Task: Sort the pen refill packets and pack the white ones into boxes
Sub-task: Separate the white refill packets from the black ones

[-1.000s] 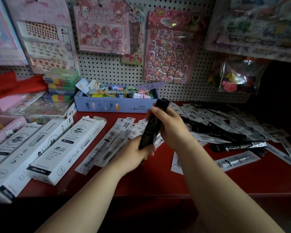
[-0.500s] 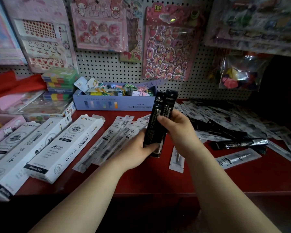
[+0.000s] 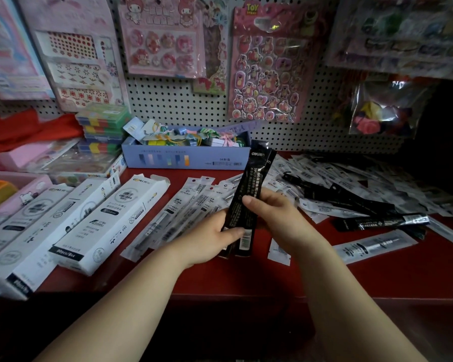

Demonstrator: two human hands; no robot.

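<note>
Both hands hold a small stack of black refill packets (image 3: pixel 249 189) upright over the red shelf (image 3: pixel 246 278). My left hand (image 3: pixel 209 239) grips the stack's lower end; my right hand (image 3: pixel 275 215) pinches its middle from the right. A row of white refill packets (image 3: pixel 191 205) lies fanned out just behind my left hand. White cardboard boxes (image 3: pixel 110 223) lie to the left, the nearest one with its top flap open. To the right spreads a loose heap of white and black packets (image 3: pixel 351 189), with one black packet (image 3: pixel 382 222) and one white packet (image 3: pixel 374 245) lying in front of it.
A light blue box of small trinkets (image 3: pixel 183 159) stands at the back against the pegboard. Stacked colourful cases (image 3: pixel 102 126) and pink trays (image 3: pixel 13 194) crowd the left. Sticker sheets (image 3: pixel 270 69) hang on the pegboard. The shelf's front edge runs below my wrists.
The black packets rose from a low tilt to nearly upright, and a second packet now shows beside the first. My hands shifted slightly right and toward me.
</note>
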